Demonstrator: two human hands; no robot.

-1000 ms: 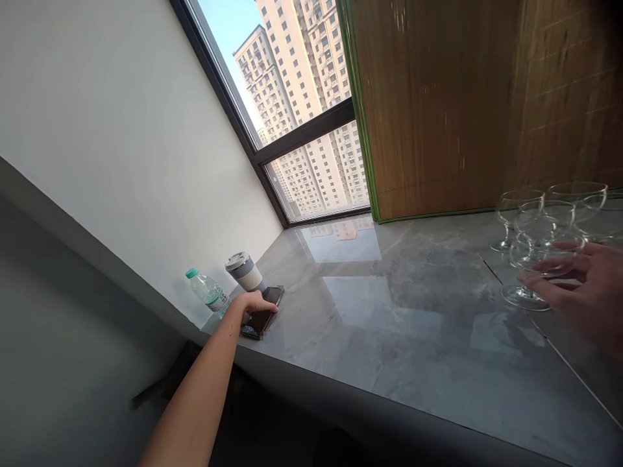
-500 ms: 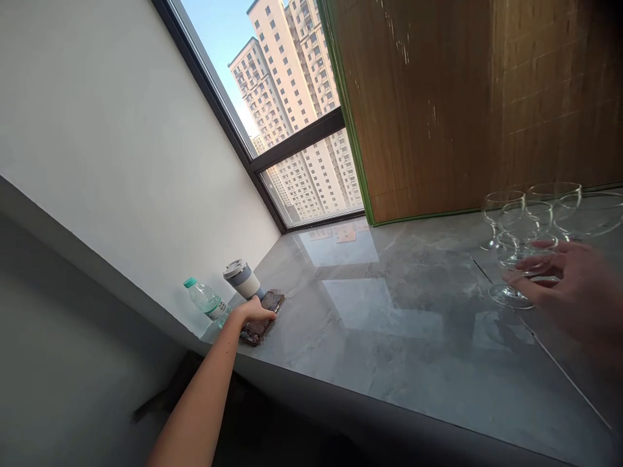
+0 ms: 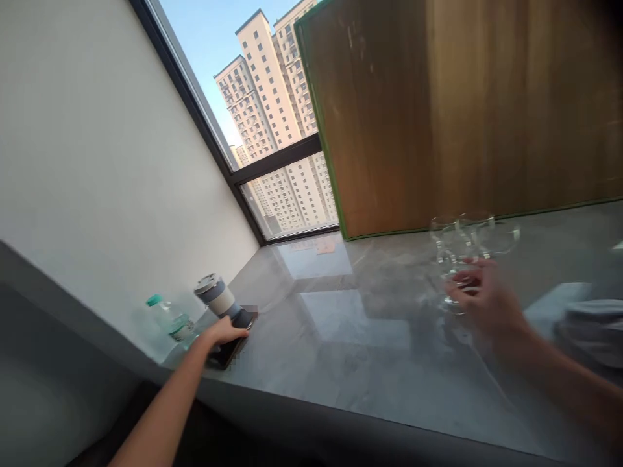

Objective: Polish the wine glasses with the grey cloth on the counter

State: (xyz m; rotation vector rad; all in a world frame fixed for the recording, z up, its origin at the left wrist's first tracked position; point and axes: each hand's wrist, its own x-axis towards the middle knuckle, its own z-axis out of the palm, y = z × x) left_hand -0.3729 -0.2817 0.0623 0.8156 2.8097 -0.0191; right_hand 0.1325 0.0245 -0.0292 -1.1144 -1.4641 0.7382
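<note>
In the head view, take the lidded cup as the landmark. Just in front of it on the grey counter, a dark flat thing lies partly covered by the left hand; pixelated patches blot some of its edges, and what it is cannot be made out surely. Most of that hand's fingers are hidden, so whether it grips or merely rests there I cannot tell. The palm faces down, the thumb points rightward along the thing, and the forearm slants up from the bottom edge, cut off below the elbow.

Well to the right of the cup, the right hand is smeared by motion. Its fingers curl about the stem of the near glass, grasping it; how tightly is unclear. The forearm enters from the right edge. Other stemmed glasses crowd behind, their outlines overlapping too faintly to count.

Left of the cup leans a blurred bottle, its lower end partly hidden. Far right of the cup, a greyish bundle is cut off.
</note>
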